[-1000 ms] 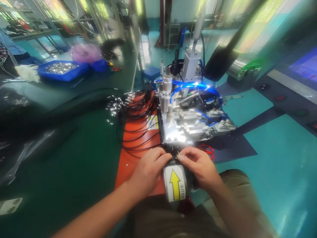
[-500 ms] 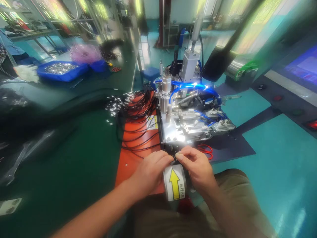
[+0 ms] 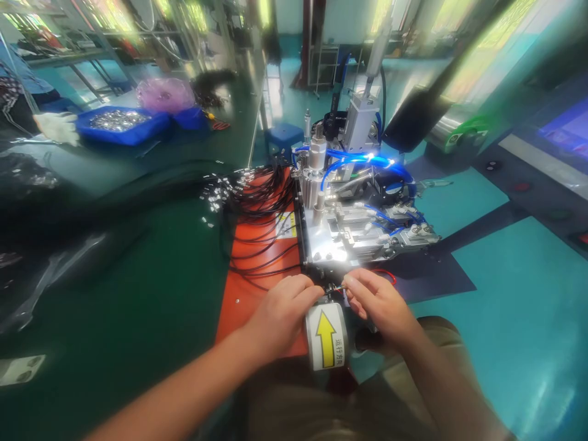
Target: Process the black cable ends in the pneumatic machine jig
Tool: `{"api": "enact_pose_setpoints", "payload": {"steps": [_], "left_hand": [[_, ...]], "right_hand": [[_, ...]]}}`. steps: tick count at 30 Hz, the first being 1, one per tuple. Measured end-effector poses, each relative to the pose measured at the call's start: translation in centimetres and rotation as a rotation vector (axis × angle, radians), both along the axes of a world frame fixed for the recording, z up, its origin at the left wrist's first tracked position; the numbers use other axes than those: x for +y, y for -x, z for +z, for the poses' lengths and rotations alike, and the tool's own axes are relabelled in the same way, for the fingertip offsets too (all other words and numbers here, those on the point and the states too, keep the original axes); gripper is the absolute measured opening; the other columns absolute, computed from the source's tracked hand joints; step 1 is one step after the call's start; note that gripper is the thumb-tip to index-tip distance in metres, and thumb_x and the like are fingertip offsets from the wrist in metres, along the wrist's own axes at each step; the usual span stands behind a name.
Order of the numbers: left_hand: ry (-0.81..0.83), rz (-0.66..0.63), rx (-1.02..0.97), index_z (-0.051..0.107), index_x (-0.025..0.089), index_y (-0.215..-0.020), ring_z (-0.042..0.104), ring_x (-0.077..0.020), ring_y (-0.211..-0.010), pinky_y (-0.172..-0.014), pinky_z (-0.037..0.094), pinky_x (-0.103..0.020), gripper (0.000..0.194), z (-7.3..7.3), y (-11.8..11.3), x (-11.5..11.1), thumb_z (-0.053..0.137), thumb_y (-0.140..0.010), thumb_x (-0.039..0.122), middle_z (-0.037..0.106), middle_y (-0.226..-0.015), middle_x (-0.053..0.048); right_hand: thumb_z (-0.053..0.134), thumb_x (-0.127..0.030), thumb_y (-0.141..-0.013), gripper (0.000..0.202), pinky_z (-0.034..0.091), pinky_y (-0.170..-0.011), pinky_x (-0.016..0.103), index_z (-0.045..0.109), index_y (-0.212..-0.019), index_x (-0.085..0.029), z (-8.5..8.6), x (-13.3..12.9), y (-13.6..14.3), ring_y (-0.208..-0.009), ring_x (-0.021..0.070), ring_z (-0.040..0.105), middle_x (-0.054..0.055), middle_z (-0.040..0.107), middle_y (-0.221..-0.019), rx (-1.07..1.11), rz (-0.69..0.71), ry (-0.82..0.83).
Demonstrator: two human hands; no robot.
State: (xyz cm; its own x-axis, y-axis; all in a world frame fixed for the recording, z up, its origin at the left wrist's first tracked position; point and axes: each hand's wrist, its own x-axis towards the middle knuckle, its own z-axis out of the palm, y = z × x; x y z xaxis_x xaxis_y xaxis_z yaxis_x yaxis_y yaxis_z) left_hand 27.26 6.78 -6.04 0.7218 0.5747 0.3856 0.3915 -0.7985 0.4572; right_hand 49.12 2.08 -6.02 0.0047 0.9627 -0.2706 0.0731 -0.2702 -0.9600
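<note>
Just behind a round part with a yellow arrow label (image 3: 326, 338), both hands meet at the front of the metal machine (image 3: 353, 229). My left hand (image 3: 287, 309) is closed on a thin black cable (image 3: 329, 291), which shows between the hands. My right hand (image 3: 379, 305) pinches the thin, light end of that cable between thumb and forefinger. Black cables (image 3: 264, 245) with shiny metal ends (image 3: 220, 193) lie across the orange plate (image 3: 248, 300) on the left.
Red-handled scissors (image 3: 388, 275) lie behind my right hand. A blue tray of small metal parts (image 3: 120, 125) stands at the back left, near a person's white glove (image 3: 59, 127). A wrench (image 3: 55, 275) lies at the left. A control panel (image 3: 537, 159) is at the right.
My right hand has moved right, away from my left hand, and more of the cable end shows between them. The view has shifted slightly.
</note>
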Motion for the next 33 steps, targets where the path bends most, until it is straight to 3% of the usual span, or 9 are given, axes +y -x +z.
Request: {"api": "enact_pose_setpoints", "payload": {"steps": [9,18,33], "left_hand": [[-0.014,0.028,0.035,0.062,0.014,-0.107,0.055,-0.0177,-0.083,-0.074,0.047,-0.028,0.024,-0.1,0.1,0.0,0.045,-0.091,0.007,0.060,-0.094,-0.007],[-0.124,0.124,0.114,0.065,0.018,-0.105,0.055,-0.0195,-0.081,-0.071,0.043,-0.033,0.024,-0.3,0.0,0.0,0.044,-0.094,0.013,0.063,-0.092,-0.006],[-0.135,0.166,0.180,0.067,0.019,-0.105,0.053,-0.0208,-0.081,-0.073,0.045,-0.033,0.026,-0.4,-0.2,0.1,0.045,-0.094,0.013,0.060,-0.090,-0.007]], "right_hand": [[0.055,-0.046,-0.096,0.031,0.035,-0.055,0.025,0.054,-0.079,-0.020,-0.4,0.2,0.6,-0.060,0.0130,0.043,-0.004,0.047,-0.065,-0.122,0.017,-0.074],[0.050,-0.043,-0.098,0.029,0.038,-0.062,0.026,0.055,-0.081,-0.020,-1.3,0.2,1.8,-0.069,0.0152,0.050,-0.002,0.054,-0.074,-0.268,-0.068,-0.132],[0.048,-0.044,-0.098,0.028,0.040,-0.064,0.027,0.056,-0.082,-0.021,-2.0,0.2,2.3,-0.071,0.0176,0.055,-0.001,0.058,-0.076,-0.285,-0.089,-0.122]]}}
